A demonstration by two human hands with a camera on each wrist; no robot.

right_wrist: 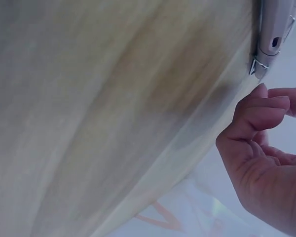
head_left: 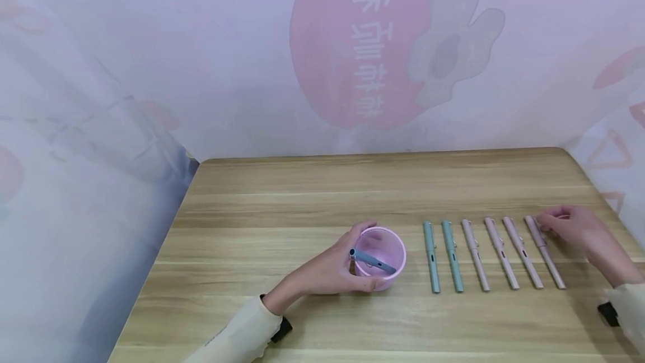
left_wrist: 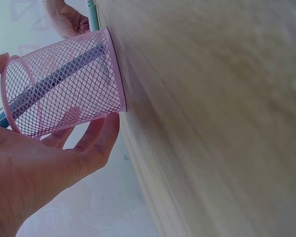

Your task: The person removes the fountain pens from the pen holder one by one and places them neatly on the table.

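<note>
Six pens lie in a row on a wooden table (head_left: 302, 200); a seventh stands in a pink mesh cup (head_left: 390, 245).

Left hand (head_left: 330, 268) curls round the cup, thumb and fingers on its wall, with a blue-grey pen (head_left: 373, 263) leaning inside. Right of the cup lie two green pens (head_left: 442, 255) and four pink pens (head_left: 511, 252). Right hand (head_left: 569, 226), fingers bent, touches the top end of the outermost pink pen (head_left: 544, 252); whether it pinches it cannot be told.
</note>
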